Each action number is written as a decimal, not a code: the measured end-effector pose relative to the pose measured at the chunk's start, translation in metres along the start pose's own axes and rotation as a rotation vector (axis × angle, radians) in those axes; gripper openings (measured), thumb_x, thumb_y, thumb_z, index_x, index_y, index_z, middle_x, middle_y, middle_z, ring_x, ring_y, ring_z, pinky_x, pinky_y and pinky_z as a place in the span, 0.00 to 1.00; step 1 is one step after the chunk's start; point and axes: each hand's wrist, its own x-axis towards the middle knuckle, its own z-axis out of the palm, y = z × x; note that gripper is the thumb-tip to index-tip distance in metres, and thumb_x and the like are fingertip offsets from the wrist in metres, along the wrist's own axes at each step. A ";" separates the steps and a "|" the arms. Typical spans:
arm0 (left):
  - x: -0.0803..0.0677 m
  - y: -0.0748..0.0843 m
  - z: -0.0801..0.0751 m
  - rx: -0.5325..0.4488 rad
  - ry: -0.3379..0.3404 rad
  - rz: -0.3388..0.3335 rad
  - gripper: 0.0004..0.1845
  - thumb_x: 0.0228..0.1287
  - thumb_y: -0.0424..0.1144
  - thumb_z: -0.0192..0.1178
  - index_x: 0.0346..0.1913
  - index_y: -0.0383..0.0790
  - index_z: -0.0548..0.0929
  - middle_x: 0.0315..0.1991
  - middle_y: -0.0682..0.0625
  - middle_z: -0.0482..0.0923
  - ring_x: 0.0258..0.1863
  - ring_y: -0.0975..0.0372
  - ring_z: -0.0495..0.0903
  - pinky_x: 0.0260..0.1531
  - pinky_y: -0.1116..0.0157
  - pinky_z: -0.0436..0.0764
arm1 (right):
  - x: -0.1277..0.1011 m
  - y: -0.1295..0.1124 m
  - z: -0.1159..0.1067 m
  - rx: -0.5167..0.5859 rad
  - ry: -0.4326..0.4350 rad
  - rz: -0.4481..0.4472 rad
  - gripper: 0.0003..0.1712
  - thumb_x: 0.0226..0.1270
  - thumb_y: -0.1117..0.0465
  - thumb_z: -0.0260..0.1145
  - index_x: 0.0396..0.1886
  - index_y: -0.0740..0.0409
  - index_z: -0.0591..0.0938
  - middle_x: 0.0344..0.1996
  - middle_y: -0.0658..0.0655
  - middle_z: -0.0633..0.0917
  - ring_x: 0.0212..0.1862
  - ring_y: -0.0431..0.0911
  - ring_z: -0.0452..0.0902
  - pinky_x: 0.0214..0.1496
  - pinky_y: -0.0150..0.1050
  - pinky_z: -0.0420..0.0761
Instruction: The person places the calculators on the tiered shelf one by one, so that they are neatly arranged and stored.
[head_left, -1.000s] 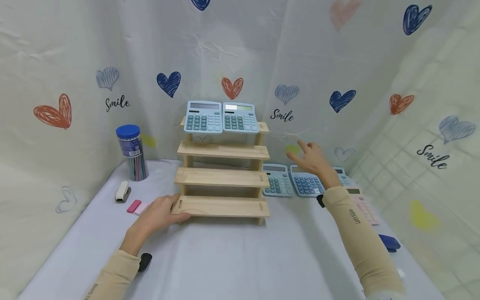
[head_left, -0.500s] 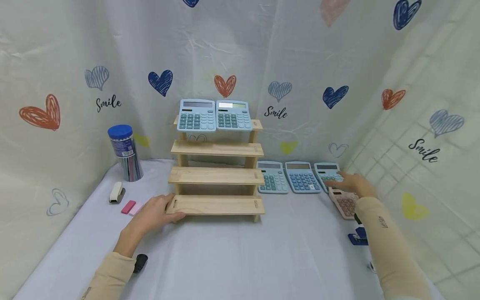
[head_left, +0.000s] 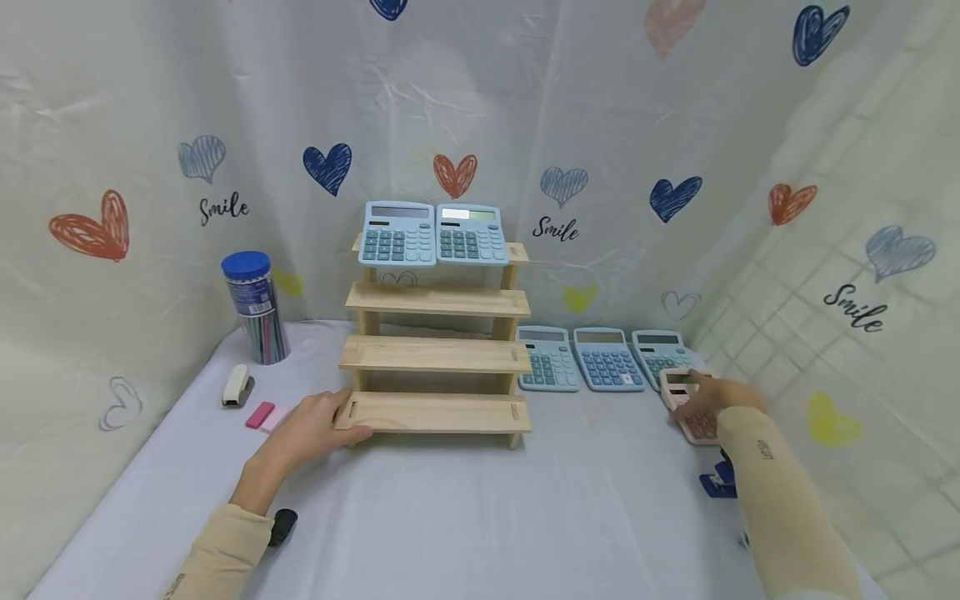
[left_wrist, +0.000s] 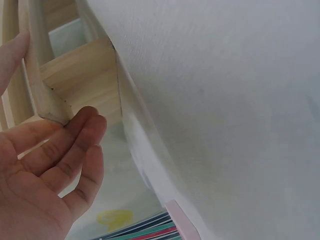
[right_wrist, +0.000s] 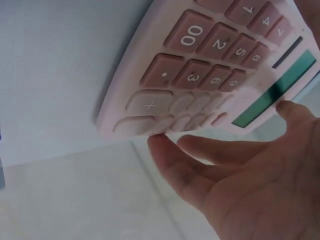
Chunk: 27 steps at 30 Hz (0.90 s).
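In the head view my left hand (head_left: 311,429) grips the left end of the lowest shelf of a wooden four-tier rack (head_left: 433,412). Its fingers curl behind the board's end (left_wrist: 55,107) in the left wrist view. My right hand (head_left: 712,398) spans a pink calculator (head_left: 701,427) on the table at the right. In the right wrist view its fingertips (right_wrist: 161,145) meet one long edge, another finger reaches the green display (right_wrist: 275,92), and part of the thumb shows at the opposite side. Two light blue calculators (head_left: 397,233) lean side by side on the top shelf.
Three more blue calculators (head_left: 607,360) lie in a row right of the rack. Nearer me at the right sits a dark blue stapler (head_left: 717,483), partly behind my sleeve. At the left stand a blue-lidded jar (head_left: 257,308), a white stapler (head_left: 237,386) and pink erasers (head_left: 260,415).
My right hand has come from beside the rack out to the right, passing over the far blue calculator, and down onto the pink calculator. My left hand has kept its hold on the rack.
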 end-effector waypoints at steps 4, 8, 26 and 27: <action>0.000 0.000 0.000 0.001 0.001 -0.007 0.42 0.58 0.58 0.70 0.65 0.28 0.73 0.37 0.45 0.80 0.34 0.58 0.72 0.32 0.62 0.70 | -0.002 -0.004 0.001 0.025 0.009 0.032 0.74 0.48 0.35 0.78 0.81 0.45 0.39 0.69 0.87 0.47 0.54 0.69 0.59 0.46 0.51 0.74; 0.000 -0.001 -0.001 0.004 0.005 -0.009 0.43 0.58 0.58 0.70 0.65 0.28 0.73 0.39 0.44 0.81 0.34 0.58 0.72 0.33 0.61 0.71 | -0.013 -0.008 -0.001 0.056 -0.003 0.017 0.73 0.49 0.36 0.78 0.81 0.45 0.38 0.69 0.86 0.47 0.55 0.69 0.58 0.48 0.51 0.73; 0.000 0.000 0.001 -0.001 0.006 -0.013 0.41 0.58 0.59 0.70 0.64 0.29 0.74 0.36 0.46 0.79 0.34 0.58 0.72 0.32 0.62 0.70 | -0.011 -0.044 -0.040 -0.103 0.132 -0.354 0.61 0.64 0.30 0.59 0.81 0.60 0.43 0.65 0.89 0.60 0.52 0.71 0.68 0.52 0.64 0.74; 0.000 -0.001 0.001 0.002 0.007 -0.010 0.41 0.58 0.59 0.70 0.64 0.29 0.74 0.36 0.46 0.79 0.34 0.58 0.72 0.32 0.62 0.70 | -0.016 -0.053 -0.040 -0.122 0.162 -0.380 0.60 0.64 0.30 0.59 0.80 0.61 0.46 0.65 0.89 0.61 0.52 0.70 0.68 0.52 0.64 0.74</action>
